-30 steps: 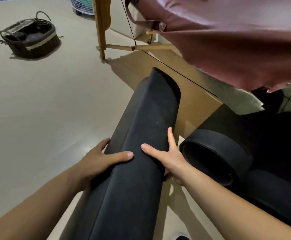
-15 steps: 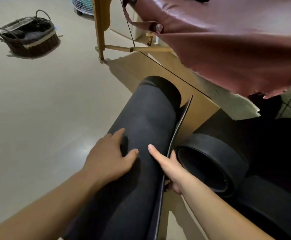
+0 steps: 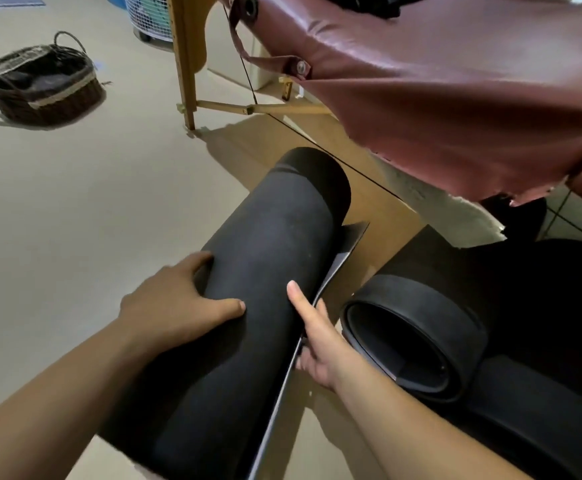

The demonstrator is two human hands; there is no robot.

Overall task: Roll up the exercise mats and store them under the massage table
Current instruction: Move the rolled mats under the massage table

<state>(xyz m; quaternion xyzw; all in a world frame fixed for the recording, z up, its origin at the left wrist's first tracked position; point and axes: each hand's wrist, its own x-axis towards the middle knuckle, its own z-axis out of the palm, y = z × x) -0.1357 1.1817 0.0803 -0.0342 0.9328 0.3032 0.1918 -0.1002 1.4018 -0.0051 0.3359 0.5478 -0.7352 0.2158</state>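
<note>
- The black mat (image 3: 265,271) is rolled to a thick tube with a matte, a little dusty surface. Its far end shows as a dark round opening.
- The roll is not closed: the outer layer stands off as a thin loose flap along its right side, from the far end to the near edge of the view.
- The roll lies at a slant in the middle of the scene, with its near end low between the two forearms. Its far end points toward the massage table (image 3: 456,81), above a brown sheet (image 3: 379,209) that lies on the beige floor (image 3: 75,220).
- The left hand (image 3: 175,306) rests flat on the left side of the roll. Its fingers are spread wide and the thumb is stretched across the top; it grips nothing.
- The right hand (image 3: 317,344) holds the loose flap on the right side of the roll. The thumb lies straight on the roll, and the fingers are on the other side of the flap, partly hidden.
- Just right of this hand lies a second rolled mat (image 3: 417,327), also black, with its open end turned to the camera. It lies on dark material under the table's dark red, wrinkled cover.
- At far left a dark wicker basket (image 3: 40,84) stands on the floor, well apart from the hands. A wooden table leg (image 3: 185,57) stands between it and the roll.
</note>
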